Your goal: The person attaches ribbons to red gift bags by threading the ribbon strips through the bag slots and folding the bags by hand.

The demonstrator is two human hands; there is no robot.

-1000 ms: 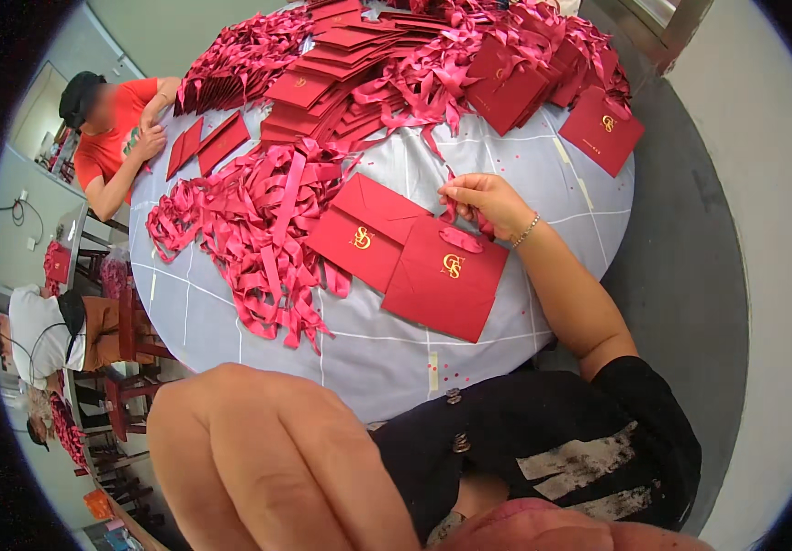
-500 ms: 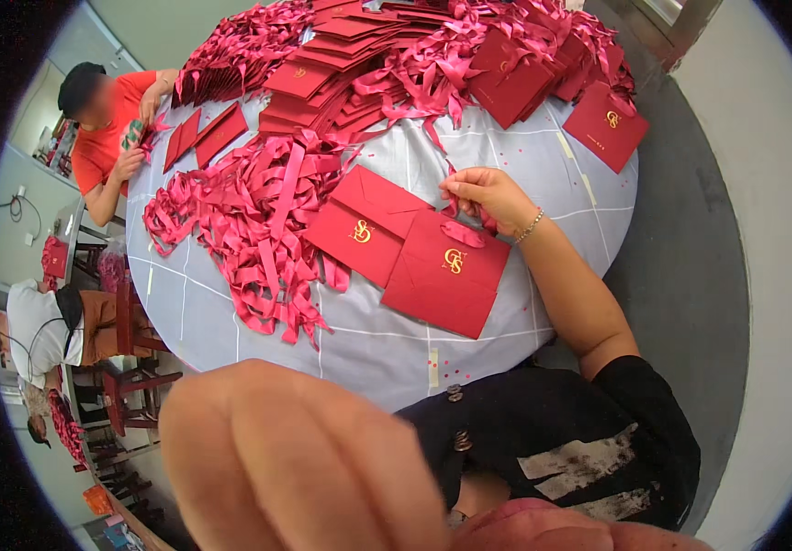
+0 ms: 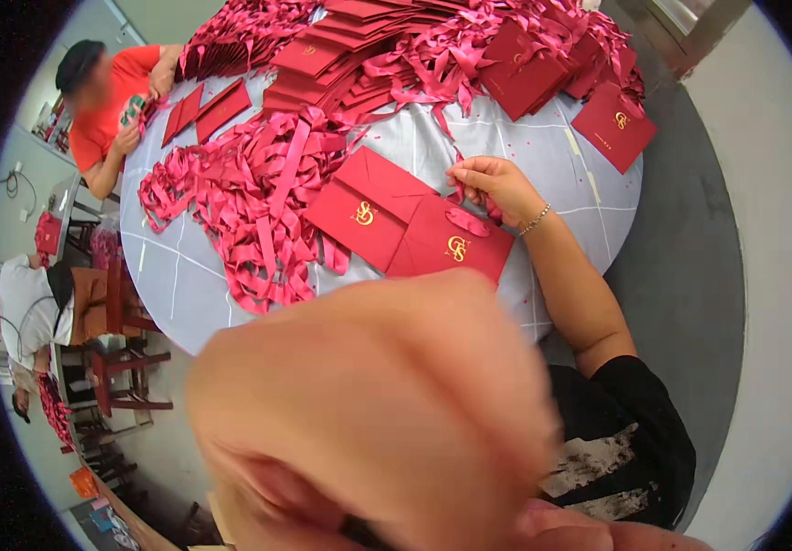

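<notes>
My left hand (image 3: 368,404) is raised very close to the camera, large and smeared by motion; whether its fingers hold anything is hidden. Across the table, my right hand (image 3: 497,188) pinches a pink ribbon (image 3: 456,195) between thumb and fingers. Just below it lies a red paper bag (image 3: 446,243) with a gold emblem and a loop of ribbon across its top. A second red bag (image 3: 359,207) lies flat to its left, overlapped by the first. My left hand covers the lower edge of the nearer bag.
A heap of pink ribbons (image 3: 272,193) lies left of the bags. Stacked red bags (image 3: 322,69) fill the far side of the round table (image 3: 166,294). Another bag (image 3: 614,129) rests at the right edge. A person in orange (image 3: 102,119) works at the far left, beyond stools (image 3: 125,367).
My left hand has moved up and to the right across the view, and now covers part of the near bag and the table front. My right hand keeps its pinch on the ribbon.
</notes>
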